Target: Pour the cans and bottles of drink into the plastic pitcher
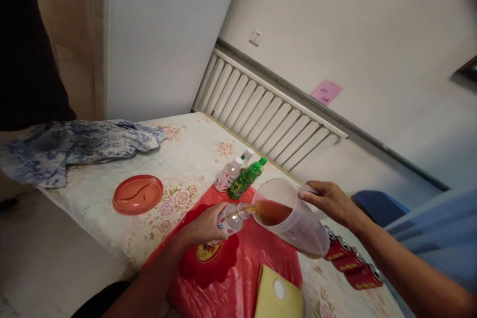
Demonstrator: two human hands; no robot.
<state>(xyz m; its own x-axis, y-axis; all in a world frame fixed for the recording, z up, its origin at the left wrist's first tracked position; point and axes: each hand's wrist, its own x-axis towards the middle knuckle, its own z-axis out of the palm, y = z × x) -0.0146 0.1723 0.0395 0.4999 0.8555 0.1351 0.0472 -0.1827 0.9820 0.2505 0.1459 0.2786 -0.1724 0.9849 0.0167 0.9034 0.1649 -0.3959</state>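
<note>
My left hand [206, 226] is wrapped round a clear plastic bottle [231, 218] with a printed label, its uncapped mouth leaning toward the pitcher. My right hand [330, 199] grips the handle of a translucent plastic pitcher [305, 236], which is tipped to the left. Brown liquid [274, 212] lies inside it, and a thin stream runs from its lip at the bottle's mouth. Below the bottle, a red scalloped mat [208, 271] with a gold emblem lies on a red plastic sheet [246, 263].
Behind the pitcher stand green bottles [244, 180] and white-capped bottles [228, 175]. Several red cans [348, 261] line the right side. A yellow notebook-like item [279, 293] lies in front. An orange lid [137, 195] and blue-patterned cloth [97, 146] rest on the flowered tablecloth [194, 141].
</note>
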